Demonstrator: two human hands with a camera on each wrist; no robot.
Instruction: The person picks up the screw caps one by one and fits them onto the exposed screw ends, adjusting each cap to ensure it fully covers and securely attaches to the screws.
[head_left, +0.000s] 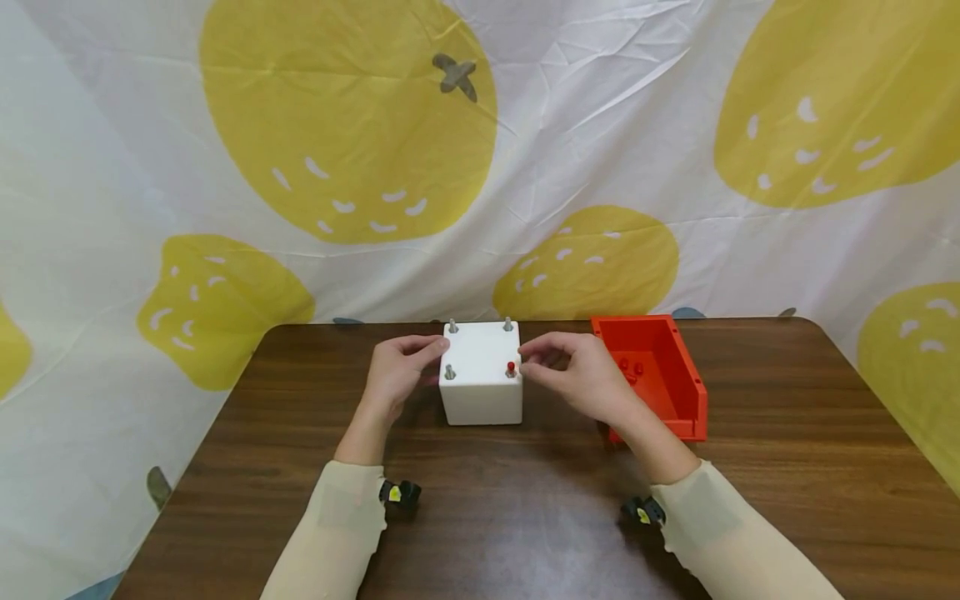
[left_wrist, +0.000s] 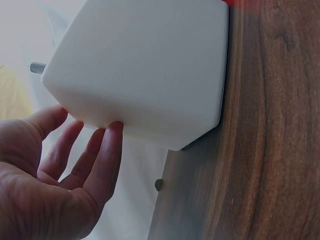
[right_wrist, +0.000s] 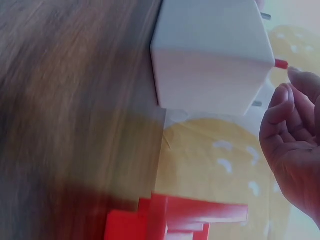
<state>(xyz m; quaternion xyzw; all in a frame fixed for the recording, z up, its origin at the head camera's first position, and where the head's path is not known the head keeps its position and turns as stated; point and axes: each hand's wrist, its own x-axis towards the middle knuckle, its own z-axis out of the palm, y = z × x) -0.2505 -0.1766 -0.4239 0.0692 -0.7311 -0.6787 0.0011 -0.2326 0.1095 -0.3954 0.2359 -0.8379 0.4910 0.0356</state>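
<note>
A white block (head_left: 480,404) stands on the table, with metal threaded studs (head_left: 450,372) rising near its top corners. A small red cap (head_left: 511,367) sits on the front-right stud. My left hand (head_left: 395,371) touches the block's left side with its fingertips, the thumb at the top edge; the left wrist view shows these fingers (left_wrist: 112,142) fairly straight against the white face. Beside the red cap is my right hand (head_left: 581,375), its fingers loosely bent. In the right wrist view the thumb and index tips are close to the cap (right_wrist: 281,64) but appear apart from it.
To the right of the block lies an open red bin (head_left: 678,429) with several small red caps (head_left: 630,371) inside; my right forearm passes over its near left corner. Behind the brown table (head_left: 510,517) hangs a white cloth (head_left: 570,150) printed with yellow fruit.
</note>
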